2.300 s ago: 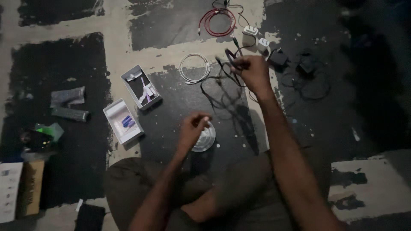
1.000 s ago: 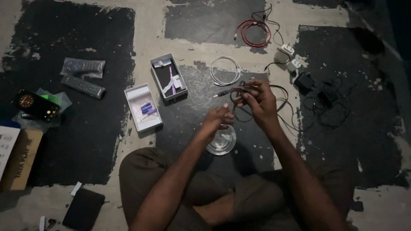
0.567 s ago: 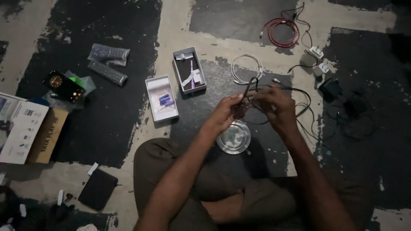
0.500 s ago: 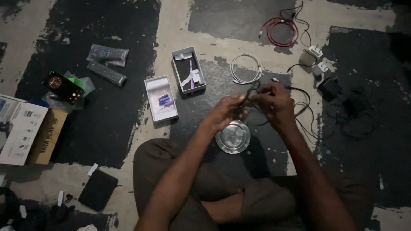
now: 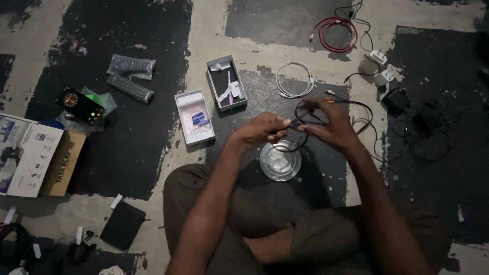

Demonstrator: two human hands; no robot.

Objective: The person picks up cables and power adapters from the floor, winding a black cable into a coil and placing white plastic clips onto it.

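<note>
Pinching thin black cable loops, both hands, above round glass dish.

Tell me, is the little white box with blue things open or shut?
Open. The white box lies lidless on the floor, its blue pieces showing inside.

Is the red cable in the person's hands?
No, the red cable lies coiled on the floor, while both hands hold a black cable.

Bare forearms and hands (no sleeves showing), with olive-brown trousers on crossed legs.
</note>
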